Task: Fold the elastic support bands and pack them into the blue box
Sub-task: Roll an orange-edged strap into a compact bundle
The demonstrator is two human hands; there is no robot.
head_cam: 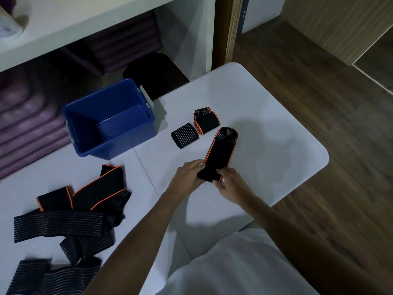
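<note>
Folding is under way: the left hand [188, 174] and right hand [230, 184] each pinch the near end of an orange-edged band [220, 153] lying on the counter [276, 145]. Next likely comes doubling it over; the blue box [110, 120] stands empty.

A white table [265, 128] with rounded corners is standing on a dark wooden floor [319, 99], while purple mats [25, 124] are lying stacked under a white shelf [85, 22] in dim light.
</note>
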